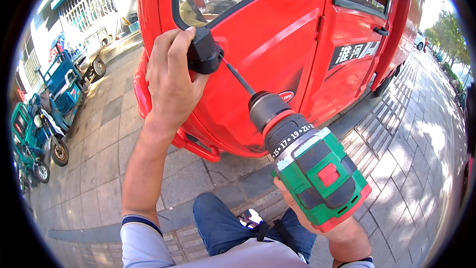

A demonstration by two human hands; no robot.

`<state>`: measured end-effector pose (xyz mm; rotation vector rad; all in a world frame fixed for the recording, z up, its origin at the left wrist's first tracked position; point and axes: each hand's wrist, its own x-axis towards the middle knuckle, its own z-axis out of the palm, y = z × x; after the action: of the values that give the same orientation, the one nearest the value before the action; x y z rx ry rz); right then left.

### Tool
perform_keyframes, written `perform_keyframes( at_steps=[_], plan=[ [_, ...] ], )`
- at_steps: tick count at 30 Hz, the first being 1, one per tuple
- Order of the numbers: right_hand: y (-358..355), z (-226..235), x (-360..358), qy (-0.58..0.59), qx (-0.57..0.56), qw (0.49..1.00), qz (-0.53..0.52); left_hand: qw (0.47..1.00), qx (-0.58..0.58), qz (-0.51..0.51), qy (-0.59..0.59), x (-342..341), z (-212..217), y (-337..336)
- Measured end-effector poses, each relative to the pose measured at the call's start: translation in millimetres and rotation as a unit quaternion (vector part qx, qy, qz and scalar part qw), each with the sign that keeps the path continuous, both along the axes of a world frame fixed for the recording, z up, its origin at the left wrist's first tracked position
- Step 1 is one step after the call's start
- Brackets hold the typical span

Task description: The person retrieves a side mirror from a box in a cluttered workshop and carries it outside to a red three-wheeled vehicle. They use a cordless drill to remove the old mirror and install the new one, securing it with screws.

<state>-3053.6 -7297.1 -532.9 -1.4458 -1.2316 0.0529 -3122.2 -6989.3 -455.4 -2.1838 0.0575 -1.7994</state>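
My left hand [171,72] grips a black plastic housing [204,49], perhaps a mirror mount, at the lower front corner of the red vehicle's window. Its fingers curl over the far side, with the thumb beneath. In my right hand [297,206] is a green and red cordless drill [317,168] with a black chuck. The drill points up and to the left. Its long thin bit [239,77] reaches the right side of the housing, where the tip meets a small recess. The drill body hides most of my right hand's fingers and the trigger.
The red vehicle's door [267,44] and side fill the upper middle, with a red tubular bumper [198,149] low at the front. Paving [104,154] surrounds it. At the left stand a parked motorbike [52,136] and a blue cargo tricycle [64,82]. My knees are below.
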Motion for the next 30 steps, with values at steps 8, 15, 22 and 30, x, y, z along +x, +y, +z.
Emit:
perform_keyframes(
  at_steps=[8, 15, 22, 30],
  plan=[
    [-12, 12, -16, -0.036, -0.064, 0.996, -0.057, 0.999, -0.03, -0.025, 0.002, -2, -2, -2],
    [-11, 7, -8, -0.093, -0.011, 0.995, -0.043, 0.999, -0.036, -0.029, 0.006, -2, -3, -3],
    [-37, -14, -16, 0.036, -0.07, 0.997, 0.024, 0.998, -0.047, -0.048, 0.015, -12, -4, -4],
    [-12, -13, -19, -0.034, -0.002, 0.999, 0.019, 0.993, -0.06, -0.093, 0.043, -17, -7, 6]
  ],
)
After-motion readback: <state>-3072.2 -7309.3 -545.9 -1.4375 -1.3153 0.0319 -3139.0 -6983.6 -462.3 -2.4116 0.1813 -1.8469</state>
